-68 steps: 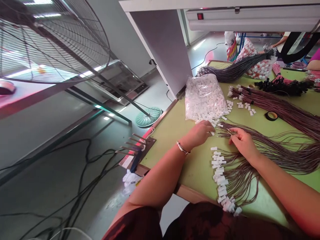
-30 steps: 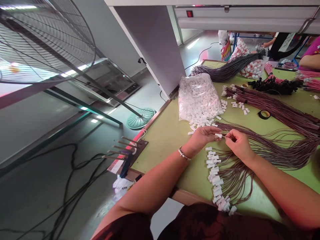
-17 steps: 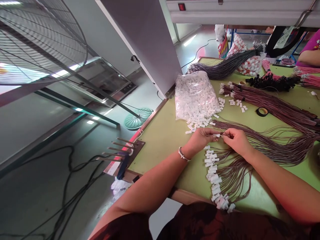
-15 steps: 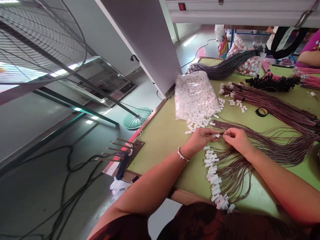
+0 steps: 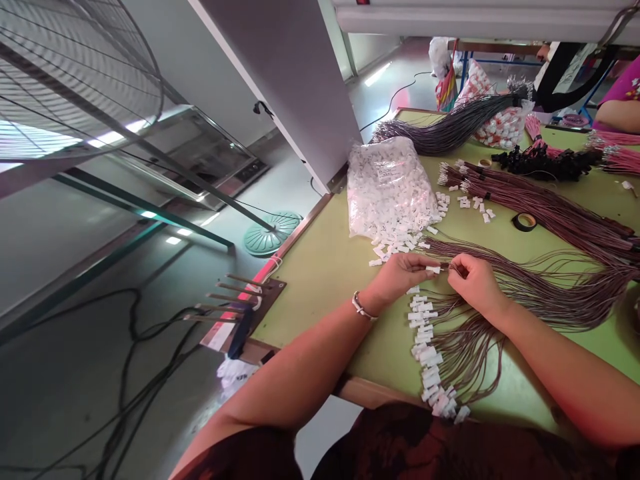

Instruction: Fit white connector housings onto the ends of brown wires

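My left hand (image 5: 403, 275) pinches a small white connector (image 5: 433, 270) between thumb and fingers. Just to its right, my right hand (image 5: 473, 277) is closed on a thin brown wire, its tip pointing at the connector. Whether the tip is inside the connector is too small to tell. Brown wires (image 5: 545, 283) run off to the right behind my right hand. Below my hands lies a column of white connectors (image 5: 429, 357) joined to brown wires. A clear bag of white connectors (image 5: 390, 190) sits behind my left hand, with loose ones spilled at its mouth.
A black tape roll (image 5: 524, 222) and bundled brown wires (image 5: 540, 200) lie behind my right hand. Farther back are dark wires (image 5: 445, 133) and black parts (image 5: 545, 163). A pegged board (image 5: 270, 303) stands at the left table edge. Another person's arm (image 5: 617, 115) shows at far right.
The connector in my left hand now shows more fully between the fingertips. Both hands stay close together in nearly the same place; the view has shifted slightly.
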The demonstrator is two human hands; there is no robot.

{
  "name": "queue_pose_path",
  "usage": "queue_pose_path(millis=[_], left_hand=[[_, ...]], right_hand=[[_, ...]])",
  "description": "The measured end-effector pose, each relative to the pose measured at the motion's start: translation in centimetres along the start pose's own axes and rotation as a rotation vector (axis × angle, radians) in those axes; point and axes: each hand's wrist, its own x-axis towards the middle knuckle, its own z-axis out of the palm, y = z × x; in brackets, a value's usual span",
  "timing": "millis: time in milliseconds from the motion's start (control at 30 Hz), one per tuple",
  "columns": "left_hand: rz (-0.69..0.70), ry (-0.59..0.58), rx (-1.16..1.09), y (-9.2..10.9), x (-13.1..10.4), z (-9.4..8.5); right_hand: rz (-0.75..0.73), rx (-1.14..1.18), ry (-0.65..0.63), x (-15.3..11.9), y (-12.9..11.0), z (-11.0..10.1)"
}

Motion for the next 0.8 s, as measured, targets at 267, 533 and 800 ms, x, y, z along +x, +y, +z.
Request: queue_pose_path(millis=[267,533,800], left_hand=[[0.055,0.026,0.028,-0.8,0.2,1.0],[0.017,0.056,0.068,-1.3,0.3,1.3],[0.158,0.121,0.166,-1.3,0.3,1.1]], right_hand=[[-0.091,-0.088,0.001,-0.2,-0.5,0.5],[-0.069,-0.112,-0.003,-0.2,-0.4,0.8],[0.013,-0.005,-0.013,-0.1,-0.3,0.6]])
